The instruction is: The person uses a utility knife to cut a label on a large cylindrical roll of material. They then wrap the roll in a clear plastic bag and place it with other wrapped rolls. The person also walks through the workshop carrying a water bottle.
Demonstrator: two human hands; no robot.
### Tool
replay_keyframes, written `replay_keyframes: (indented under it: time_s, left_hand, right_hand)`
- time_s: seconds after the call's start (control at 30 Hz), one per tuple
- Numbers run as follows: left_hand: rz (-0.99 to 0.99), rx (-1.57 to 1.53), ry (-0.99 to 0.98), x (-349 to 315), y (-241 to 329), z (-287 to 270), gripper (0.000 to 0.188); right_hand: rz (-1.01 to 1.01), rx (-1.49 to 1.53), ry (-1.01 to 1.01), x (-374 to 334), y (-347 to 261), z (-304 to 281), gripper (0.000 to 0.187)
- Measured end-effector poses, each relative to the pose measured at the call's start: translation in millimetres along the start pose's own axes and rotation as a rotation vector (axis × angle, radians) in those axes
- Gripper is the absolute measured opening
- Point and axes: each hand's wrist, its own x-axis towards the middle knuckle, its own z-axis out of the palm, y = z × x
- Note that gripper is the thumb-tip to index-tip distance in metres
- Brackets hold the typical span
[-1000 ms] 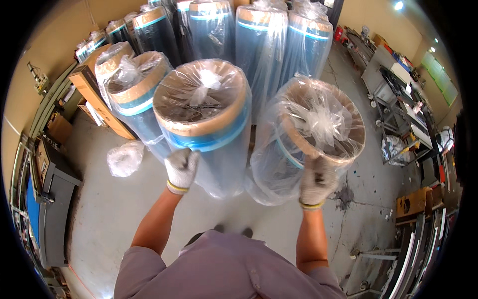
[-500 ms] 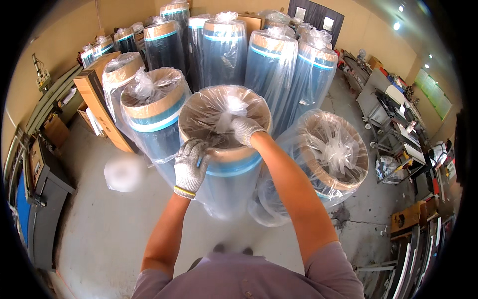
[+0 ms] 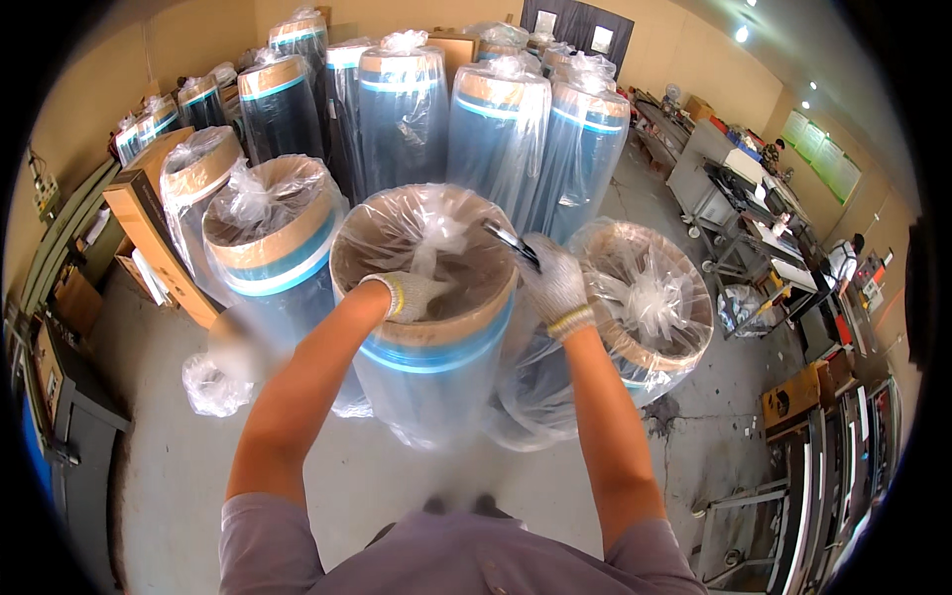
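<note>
A wide upright roll point(image 3: 426, 332) stands in front of me, with brown cardboard at the top, a light blue band and clear plastic around it. My left hand point(image 3: 416, 296), in a pale knit glove, reaches inside its rim, closed at the bunched neck of the plastic bag point(image 3: 436, 236); its fingertips are partly hidden. My gloved right hand point(image 3: 555, 283) is closed around a slim black-and-silver tool point(image 3: 512, 245), held above the right side of the rim. Its tip points up and left, and its exact kind is unclear.
Similar wrapped rolls stand close on the left point(image 3: 273, 223) and right point(image 3: 650, 297), with several behind. A long cardboard box point(image 3: 159, 248) leans at the left. Crumpled clear plastic point(image 3: 216, 385) lies on the floor. Carts and benches point(image 3: 759, 213) line the right side.
My left hand has moved from the outer rim into the roll's top. My right hand has left the bunched plastic, moved right, and now holds the tool. The view has shifted.
</note>
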Motion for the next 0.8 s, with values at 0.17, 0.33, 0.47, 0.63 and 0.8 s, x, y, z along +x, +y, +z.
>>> replay_keyframes:
  time_s: [0.17,0.33,0.47,0.63,0.8]
  left_hand:
    - [0.150,0.332,0.198,-26,0,-5,0.023]
    - [0.430,-0.298,0.502,-80,6,-46,0.010]
    - [0.538,-0.508,0.650,-103,0,-110,0.018]
    - [0.751,-0.762,0.763,-128,-19,-182,0.022]
    - [0.579,-0.737,0.779,-146,-75,-228,0.020]
  right_hand:
    - [0.052,0.100,0.068,-43,4,-29,0.016]
    - [0.076,0.089,0.056,-56,24,-39,0.018]
    - [0.057,0.198,0.023,-41,2,-22,0.017]
    - [-0.042,0.199,0.004,-38,-17,6,0.016]
    - [-0.149,0.089,-0.187,-13,-51,24,0.027]
